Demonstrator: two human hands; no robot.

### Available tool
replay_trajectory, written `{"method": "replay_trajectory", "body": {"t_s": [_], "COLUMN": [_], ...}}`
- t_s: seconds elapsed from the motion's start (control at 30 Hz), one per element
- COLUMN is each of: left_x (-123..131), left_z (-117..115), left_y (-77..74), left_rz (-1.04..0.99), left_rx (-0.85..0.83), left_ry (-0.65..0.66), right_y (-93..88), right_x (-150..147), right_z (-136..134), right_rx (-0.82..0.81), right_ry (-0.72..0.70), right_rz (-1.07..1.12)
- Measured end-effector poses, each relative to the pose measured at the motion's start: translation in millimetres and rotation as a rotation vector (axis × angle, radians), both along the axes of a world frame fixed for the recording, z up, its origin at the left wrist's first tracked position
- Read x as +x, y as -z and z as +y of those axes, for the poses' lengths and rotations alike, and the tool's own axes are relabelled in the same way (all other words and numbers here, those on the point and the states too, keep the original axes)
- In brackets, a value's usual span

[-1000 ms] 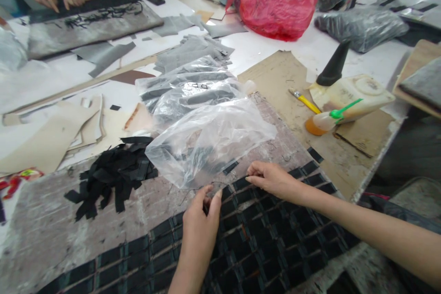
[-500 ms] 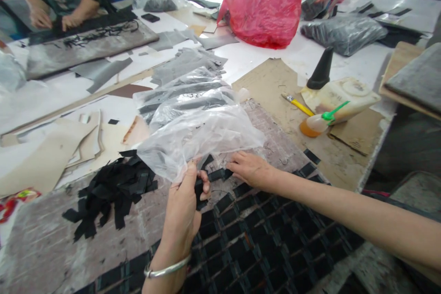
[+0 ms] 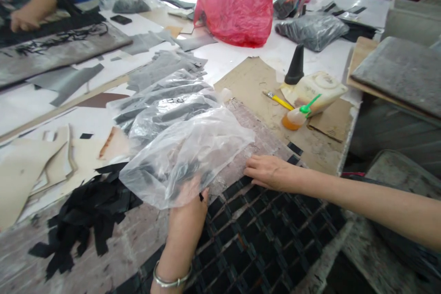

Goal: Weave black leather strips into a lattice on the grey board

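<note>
My left hand (image 3: 189, 200), with a metal bangle (image 3: 171, 281) on its wrist, reaches under the edge of a clear plastic bag (image 3: 210, 135). A small black tip of the strips (image 3: 201, 197) it grips shows between thumb and fingers; the plastic blurs the rest. My right hand (image 3: 267, 172) lies with outstretched fingers on the far edge of a grid of black pieces (image 3: 255, 229), set in rows on a stained board (image 3: 151, 223). A loose pile of black strips (image 3: 86, 213) is left of my left hand.
Beyond the right hand are a squeeze bottle (image 3: 292, 118) of orange liquid, a yellow-handled brush (image 3: 279, 99), a white jug (image 3: 325, 89) and a black cone (image 3: 295, 64). A big red bag (image 3: 237, 7) stands farther back. Another person's hand (image 3: 32, 11) is at upper left.
The view has turned right. My left hand has gone under the bag's edge, lifting the plastic over its fingers. My right hand has moved right along the grid's far edge, away from the left hand.
</note>
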State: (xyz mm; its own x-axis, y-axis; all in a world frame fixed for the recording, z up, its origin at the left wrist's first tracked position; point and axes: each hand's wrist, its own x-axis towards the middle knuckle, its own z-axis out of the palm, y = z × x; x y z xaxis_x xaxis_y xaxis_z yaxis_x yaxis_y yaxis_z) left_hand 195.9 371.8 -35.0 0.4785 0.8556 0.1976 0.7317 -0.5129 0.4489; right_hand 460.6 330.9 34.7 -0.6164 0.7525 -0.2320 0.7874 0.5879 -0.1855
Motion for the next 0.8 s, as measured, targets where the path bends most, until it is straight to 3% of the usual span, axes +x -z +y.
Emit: {"method": "replay_trajectory", "body": {"t_s": [0.1,0.2,0.33,0.43,0.53,0.67,0.8], "left_x": [-4.9,-5.3,-2.1,-0.8,-2.7,-7.5,-1.1], "left_z": [4.4,3.9,3.3,8.2,16.8,26.9,24.4], "left_y": [15.7,21.7,19.4,12.9,7.0,8.6,1.0], "left_rz": [0.082,0.058,-0.006,-0.061,-0.058,-0.045,-0.084], "left_rx": [0.131,0.165,0.216,0.222,0.015,-0.311,-0.391], "left_ry": [0.056,0.062,0.049,0.086,0.110,0.042,-0.017], "right_y": [1.3,0.3,-1.4,4.6,14.9,15.7,1.8], "right_x": [-0.5,0.4,-20.7,-52.9,-80.5,-98.1,-94.2], "right_z": [0.2,1.5,6.7,17.0,32.2,45.2,43.3], "right_rx": [0.004,0.008,0.028,0.093,0.195,0.120,0.109], "right_ry": [-0.004,0.020,0.104,0.073,0.081,0.087,0.020], "right_rz": [0.008,0.044,0.113,0.130,0.140,0.076,0.063]}}
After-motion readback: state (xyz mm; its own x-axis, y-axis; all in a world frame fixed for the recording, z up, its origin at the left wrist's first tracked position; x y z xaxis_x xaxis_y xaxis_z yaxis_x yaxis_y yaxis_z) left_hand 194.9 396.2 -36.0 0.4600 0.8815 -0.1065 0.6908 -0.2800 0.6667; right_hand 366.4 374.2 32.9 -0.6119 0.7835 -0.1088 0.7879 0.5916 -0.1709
